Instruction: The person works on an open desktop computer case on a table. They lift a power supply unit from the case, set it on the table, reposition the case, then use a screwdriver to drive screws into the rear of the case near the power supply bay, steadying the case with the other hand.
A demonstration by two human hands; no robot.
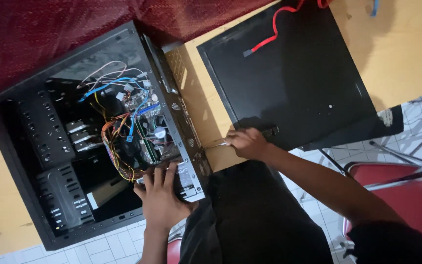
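A yellow wooden desk point(406, 44) fills most of the view from the head, with a dark red cloth point(50, 29) at 11 o'clock and white floor tiles point(103, 247) along the bottom. A red chair point(391, 200) stands at 4 o'clock.

A black computer case point(40, 146) lies open on its side on the desk, at 9 o'clock. Inside it you can see a bunch of thin wires point(118, 151) in yellow, orange and blue, and a green board point(147, 137) with small parts just beside them. The case's flat black side cover point(294, 78) lies on the desk at 1 o'clock, just beside the case. A red cable point(274, 34) rests on top of that cover.

The left hand point(159, 195) is at 6 o'clock. Its fingers are spread and pressed on a grey metal box point(184, 178) in the near corner of the case, gripping its edge.

The right hand point(247, 143) is near the middle, just right of the case. It is clenched around a screwdriver point(269, 131) with a black handle. The thin metal tip points left and touches the back wall of the case. The person's dark trousers point(255, 220) show below.
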